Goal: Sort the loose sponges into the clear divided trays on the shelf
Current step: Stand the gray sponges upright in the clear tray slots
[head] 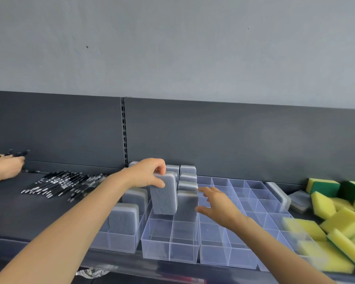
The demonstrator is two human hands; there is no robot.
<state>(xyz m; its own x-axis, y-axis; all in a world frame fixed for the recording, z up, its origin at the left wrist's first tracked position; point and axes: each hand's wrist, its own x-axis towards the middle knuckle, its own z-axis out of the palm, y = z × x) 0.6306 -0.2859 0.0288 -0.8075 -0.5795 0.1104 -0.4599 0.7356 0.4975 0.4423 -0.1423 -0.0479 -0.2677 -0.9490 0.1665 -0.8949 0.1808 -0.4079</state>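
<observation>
My left hand [150, 174] pinches the top of a grey sponge [164, 196] that stands upright in a cell of a clear divided tray [169, 248]. Several more grey sponges stand on end in the cells beside it, such as one [187, 206] just to the right and one [124, 219] in the leftmost tray [115, 240]. My right hand [217, 206] hovers with spread fingers over a third tray [223, 257], close to the right-hand sponge row, holding nothing.
A heap of yellow-and-green sponges [340, 222] lies at the right, with loose grey sponges [299, 198] behind it. More clear trays [258, 193] sit between. Black pens [64, 184] lie at the left, where another person's hand [5, 167] reaches. A dark back panel [234, 140] closes the shelf.
</observation>
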